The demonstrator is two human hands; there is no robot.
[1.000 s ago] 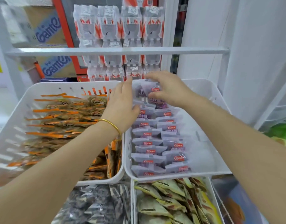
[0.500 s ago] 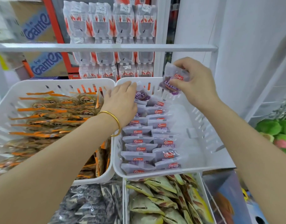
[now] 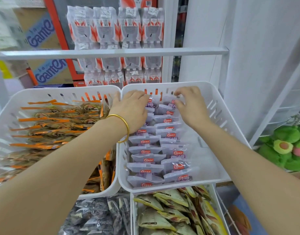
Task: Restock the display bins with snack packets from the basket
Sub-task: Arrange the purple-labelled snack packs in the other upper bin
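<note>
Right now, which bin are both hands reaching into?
The upper right bin, with purple packets: the left hand and right hand are at its back. The others hold orange packets, black packets or yellow packets.

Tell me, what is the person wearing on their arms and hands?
No sleeves or gloves show: both arms are bare as far as the picture goes. The left hand has a thin, round gold bangle on its wrist. The right hand wears nothing that shows, no ring, watch or band.
</note>
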